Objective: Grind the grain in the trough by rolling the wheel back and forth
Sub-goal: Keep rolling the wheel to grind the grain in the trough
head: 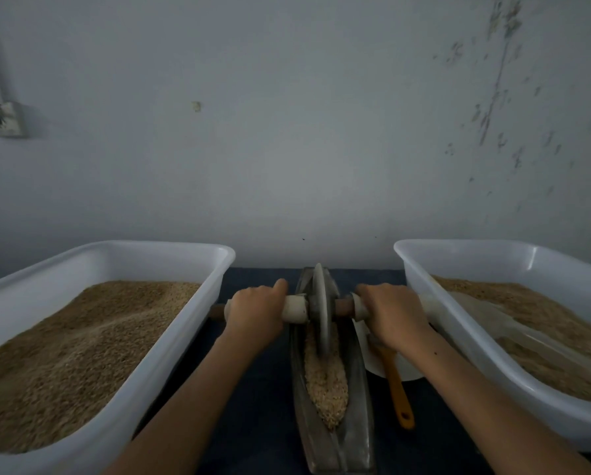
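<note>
Nearest me, the trough (pixel 335 437) holds grain (pixel 326 382); the wheel (pixel 320 310) stands upright in the trough's far half. Left of the wheel, my left hand (pixel 252 308) grips its axle; right of it, my right hand (pixel 391 313) grips likewise.

Two white tubs of grain stand on the table, one at the left (pixel 170 269) and one at the right (pixel 458 265). Between them lie one metal trough (pixel 352 406) with one wheel (pixel 319 303), two hands, left (pixel 252 311) and right (pixel 393 313), one orange-handled tool (pixel 398 392) and one white dish (pixel 407 370).
</note>
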